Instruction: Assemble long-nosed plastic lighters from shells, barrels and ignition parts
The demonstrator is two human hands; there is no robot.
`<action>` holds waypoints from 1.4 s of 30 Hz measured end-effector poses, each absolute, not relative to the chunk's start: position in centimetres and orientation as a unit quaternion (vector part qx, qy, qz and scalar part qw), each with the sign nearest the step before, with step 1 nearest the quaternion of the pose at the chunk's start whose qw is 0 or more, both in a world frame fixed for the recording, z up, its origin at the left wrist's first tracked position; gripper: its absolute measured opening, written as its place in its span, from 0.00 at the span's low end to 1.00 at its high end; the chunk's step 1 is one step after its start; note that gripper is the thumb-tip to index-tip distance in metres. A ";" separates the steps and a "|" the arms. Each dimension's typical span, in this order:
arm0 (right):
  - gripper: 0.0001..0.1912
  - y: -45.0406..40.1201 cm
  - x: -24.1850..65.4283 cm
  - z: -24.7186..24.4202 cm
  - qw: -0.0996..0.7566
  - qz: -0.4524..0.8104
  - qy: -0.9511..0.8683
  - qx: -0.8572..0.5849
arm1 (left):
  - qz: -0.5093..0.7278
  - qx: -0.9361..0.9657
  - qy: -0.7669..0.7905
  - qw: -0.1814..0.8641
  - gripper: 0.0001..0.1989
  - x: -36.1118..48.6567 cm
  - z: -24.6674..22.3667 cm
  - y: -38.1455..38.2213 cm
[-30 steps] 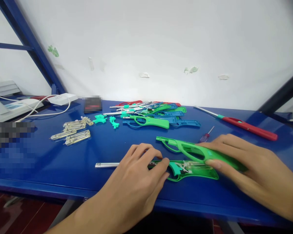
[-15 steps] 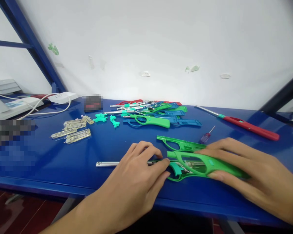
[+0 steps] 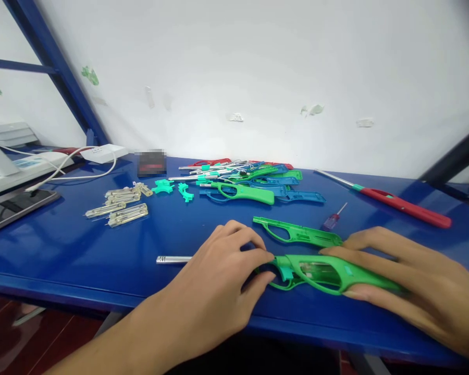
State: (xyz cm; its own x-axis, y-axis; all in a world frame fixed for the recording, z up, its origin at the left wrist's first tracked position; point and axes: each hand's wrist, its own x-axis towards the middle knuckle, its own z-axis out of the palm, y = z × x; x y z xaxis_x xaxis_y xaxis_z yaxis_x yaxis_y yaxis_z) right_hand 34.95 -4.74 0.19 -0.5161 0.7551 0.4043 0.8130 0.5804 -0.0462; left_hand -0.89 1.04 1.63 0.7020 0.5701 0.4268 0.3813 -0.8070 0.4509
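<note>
A green lighter casing (image 3: 359, 275) lies near the table's front edge, gripped along its handle by my right hand (image 3: 406, 281). It rests over the lower green half, with a clear fuel tank showing through its opening. My left hand (image 3: 230, 276) pinches the front end of the lower half, where a silver tube (image 3: 174, 260) sticks out to the left. A teal trigger (image 3: 286, 273) shows between the halves. Just behind lies another green half shell (image 3: 300, 233), by the right fingertips.
Behind lies a pile of lighter parts (image 3: 254, 194), with teal triggers (image 3: 163, 186) and clear tanks (image 3: 128, 213) to its left. A screwdriver (image 3: 332, 221) and a red lighter (image 3: 406, 207) lie right. A phone (image 3: 19, 208) lies left.
The upper green casing has moved right and down, lying more closely over the lower half. My right hand moved with it; my left hand still pinches the front end.
</note>
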 end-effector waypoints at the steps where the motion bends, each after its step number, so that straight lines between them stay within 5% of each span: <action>1: 0.24 -4.7 34.9 0.2 0.195 -0.078 -0.868 -0.450 | 0.284 0.907 0.262 0.168 0.08 -0.8 1.7 1.1; 21: 0.22 -4.1 32.0 1.6 0.230 -0.091 -0.880 -0.407 | 0.268 0.910 0.295 0.118 0.08 -1.7 1.5 0.3; 33: 0.21 -3.2 30.3 2.6 0.247 -0.099 -0.889 -0.373 | 0.218 0.897 0.359 0.139 0.17 -3.8 1.2 1.1; 42: 0.23 -3.1 30.2 2.0 0.234 -0.053 -0.885 -0.399 | 0.220 0.894 0.359 0.157 0.05 -3.8 1.7 1.5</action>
